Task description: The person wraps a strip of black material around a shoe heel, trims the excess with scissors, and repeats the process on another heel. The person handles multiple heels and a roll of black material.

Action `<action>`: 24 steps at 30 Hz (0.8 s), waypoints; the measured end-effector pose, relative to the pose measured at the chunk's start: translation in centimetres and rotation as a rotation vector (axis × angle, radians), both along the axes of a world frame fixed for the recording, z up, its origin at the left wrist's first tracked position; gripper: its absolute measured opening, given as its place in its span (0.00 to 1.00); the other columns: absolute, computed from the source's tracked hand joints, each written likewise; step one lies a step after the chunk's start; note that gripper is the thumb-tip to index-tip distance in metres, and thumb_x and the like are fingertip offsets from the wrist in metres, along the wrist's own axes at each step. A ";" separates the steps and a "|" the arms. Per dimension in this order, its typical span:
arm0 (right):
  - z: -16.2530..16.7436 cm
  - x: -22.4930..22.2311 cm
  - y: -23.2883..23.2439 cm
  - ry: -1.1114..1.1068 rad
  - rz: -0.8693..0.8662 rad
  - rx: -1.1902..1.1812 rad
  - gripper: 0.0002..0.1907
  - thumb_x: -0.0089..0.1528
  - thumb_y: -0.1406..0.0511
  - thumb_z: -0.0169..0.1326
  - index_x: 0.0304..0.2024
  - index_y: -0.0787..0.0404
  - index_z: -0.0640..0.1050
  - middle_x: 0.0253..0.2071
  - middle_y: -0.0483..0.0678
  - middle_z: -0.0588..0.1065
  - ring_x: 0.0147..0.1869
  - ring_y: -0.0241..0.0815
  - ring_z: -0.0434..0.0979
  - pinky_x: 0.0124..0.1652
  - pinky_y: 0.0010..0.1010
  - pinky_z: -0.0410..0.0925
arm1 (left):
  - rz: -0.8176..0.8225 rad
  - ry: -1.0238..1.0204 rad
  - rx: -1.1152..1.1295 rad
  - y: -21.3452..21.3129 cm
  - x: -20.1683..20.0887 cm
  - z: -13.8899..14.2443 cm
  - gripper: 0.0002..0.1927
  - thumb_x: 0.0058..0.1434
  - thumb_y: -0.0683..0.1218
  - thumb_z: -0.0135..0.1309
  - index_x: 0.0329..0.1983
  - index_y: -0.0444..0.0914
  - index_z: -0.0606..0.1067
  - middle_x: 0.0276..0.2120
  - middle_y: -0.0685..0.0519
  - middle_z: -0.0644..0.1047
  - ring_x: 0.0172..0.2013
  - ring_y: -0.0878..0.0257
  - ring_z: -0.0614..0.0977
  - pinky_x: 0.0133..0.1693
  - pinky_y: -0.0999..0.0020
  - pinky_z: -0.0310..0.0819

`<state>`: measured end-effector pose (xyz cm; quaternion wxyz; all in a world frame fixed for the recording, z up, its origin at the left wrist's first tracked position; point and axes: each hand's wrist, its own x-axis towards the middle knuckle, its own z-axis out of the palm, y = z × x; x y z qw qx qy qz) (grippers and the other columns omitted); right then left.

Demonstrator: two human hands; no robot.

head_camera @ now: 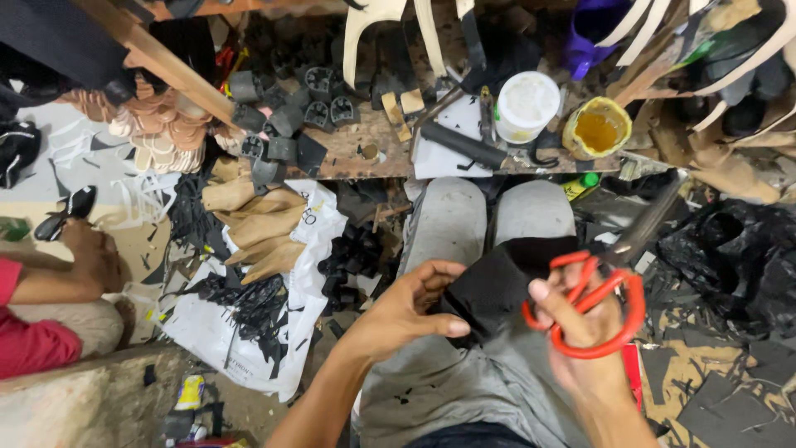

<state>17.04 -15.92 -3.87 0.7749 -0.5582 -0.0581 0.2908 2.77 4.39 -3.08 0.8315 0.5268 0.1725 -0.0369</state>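
- Left hand [412, 307]: fingers pinched on the near edge of one black sheet [496, 282], thumb on top, over the lap.
- Right hand [587, 328]: blurred, fingers curled through the loops of one pair of red-handled scissors [609, 278], gripping; blades pointing up and right, away from the sheet.
- Sheet held between both hands, above two grey-clad knees [489, 220], partly hiding the right one.
- Right of the lap: black scraps on brown card [721, 390], one heap of crumpled black plastic [738, 261].
- Left of the lap: one white sack [274, 323] flat on the floor, strewn with black strips; one small pile of black blocks [352, 253] on its right edge; about five tan sole-shaped pieces [257, 224] stacked at its top.
- Far left: another person's arm [62, 270] with red sleeve, hand resting on the floor; one black shoe [66, 211] just beyond it.
- Beyond the knees: a low wooden bench [365, 149], crowded.
- On the bench: one white tub [526, 104], one yellow glue pot [597, 129] just right of it, one black roll [464, 145] lying in front, one pair of pliers [487, 112] beside the tub.
- Bench left end: cluster of black heel pieces [286, 116], too many and too overlapped to count; one wooden slat [162, 58] crossing diagonally over them.
- Further left: fan of pinkish insoles [157, 129], number unclear.
- Far edge: pale curved strips [381, 21] hanging, one purple container [593, 33] partly hidden behind them.
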 end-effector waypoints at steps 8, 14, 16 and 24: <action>-0.3 3.3 -8.2 -0.347 0.430 -0.601 0.09 0.58 0.69 0.59 0.37 0.61 0.71 0.27 0.48 0.72 0.27 0.37 0.71 0.29 0.29 0.68 | -0.127 -0.033 -0.174 0.8 -0.4 1.3 0.33 0.54 0.39 0.68 0.64 0.33 0.71 0.53 0.53 0.76 0.56 0.63 0.76 0.59 0.66 0.73; -3.2 5.5 -16.6 -0.860 1.347 -1.392 0.50 0.50 0.32 0.64 0.69 0.42 0.68 0.34 0.43 0.82 0.42 0.37 0.84 0.45 0.26 0.73 | -0.182 -0.056 -0.053 2.8 -0.7 2.1 0.33 0.55 0.40 0.67 0.65 0.33 0.70 0.54 0.53 0.75 0.58 0.64 0.74 0.60 0.64 0.72; -2.4 4.8 -16.7 -0.782 1.249 -1.297 0.53 0.47 0.33 0.64 0.70 0.43 0.67 0.40 0.46 0.82 0.44 0.45 0.84 0.42 0.32 0.74 | -0.234 -0.048 0.007 2.8 -0.6 2.5 0.34 0.55 0.41 0.68 0.65 0.34 0.70 0.55 0.53 0.75 0.60 0.63 0.73 0.61 0.64 0.70; 6.5 2.8 -8.1 -0.709 1.257 -1.353 0.50 0.44 0.34 0.64 0.65 0.39 0.68 0.40 0.41 0.81 0.38 0.43 0.85 0.39 0.34 0.75 | -0.288 -0.024 0.139 1.9 0.2 4.2 0.36 0.54 0.45 0.69 0.66 0.39 0.70 0.58 0.55 0.73 0.63 0.62 0.72 0.64 0.62 0.67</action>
